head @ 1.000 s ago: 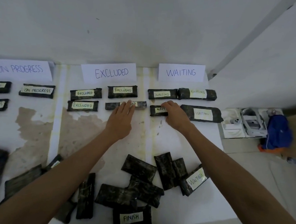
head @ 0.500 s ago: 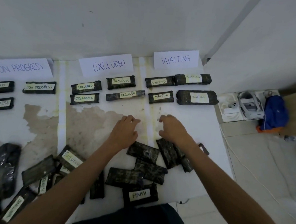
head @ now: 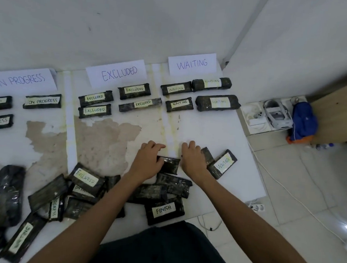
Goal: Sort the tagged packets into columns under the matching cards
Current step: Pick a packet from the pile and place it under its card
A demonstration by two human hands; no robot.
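Three paper cards are standing along the wall: ON PROGRESS card [head: 22, 80], EXCLUDED card [head: 117, 72] and WAITING card [head: 192, 63]. Under the EXCLUDED card four dark wrapped packets are lying in two columns, among them one thin EXCLUDED packet [head: 140, 104] at lower right. Under the WAITING card four more are lying in two columns, including a bulky WAITING packet [head: 218, 102]. Packets tagged ON PROGRESS are lying at the left, partly cut off by the frame edge. An unsorted pile [head: 87, 191] is lying near the person on the white board [head: 219, 138]; it is showing a FINISH packet [head: 164, 210], a loose EXCLUDED packet [head: 86, 179] and a long WAITING-tagged packet [head: 21, 238] at lower left. The left hand [head: 147, 162] is resting palm down on a face-down packet [head: 169, 165], fingers curled over its left end; whether it is gripping cannot be told. The right hand [head: 193, 159] is lying palm down over dark packets just beside a tilted WAITING packet [head: 223, 164], fingers bent, grasp not discernible. A white headset [head: 276, 115] and a blue bag [head: 303, 123] are sitting on the floor at right.
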